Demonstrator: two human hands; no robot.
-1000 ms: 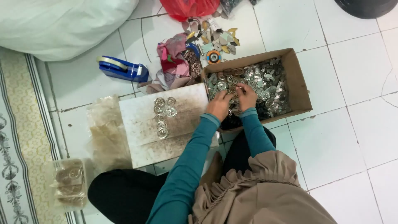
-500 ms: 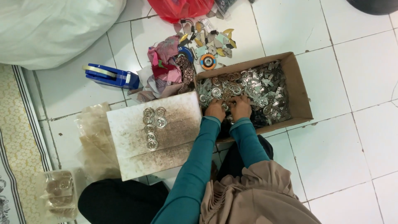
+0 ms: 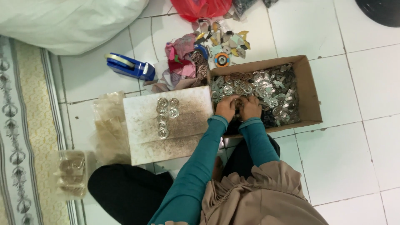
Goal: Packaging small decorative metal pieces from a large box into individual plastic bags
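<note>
While both hands dig among the metal parts (image 3: 266,93) in the box (image 3: 310,89), the left hand (image 3: 227,107) and right hand (image 3: 251,107) sit side by side, fingers curled into the pile; what they grip I cannot tell. Round discs (image 3: 164,116) lie on the board (image 3: 166,141) just left.

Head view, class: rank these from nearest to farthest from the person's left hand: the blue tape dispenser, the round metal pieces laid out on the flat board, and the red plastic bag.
Measured from the left hand:
1. Round metal pieces, on the flat board just to the hand's left.
2. Blue tape dispenser, farther left and up, on the tiled floor.
3. Red plastic bag, at the top edge of the picture.
</note>
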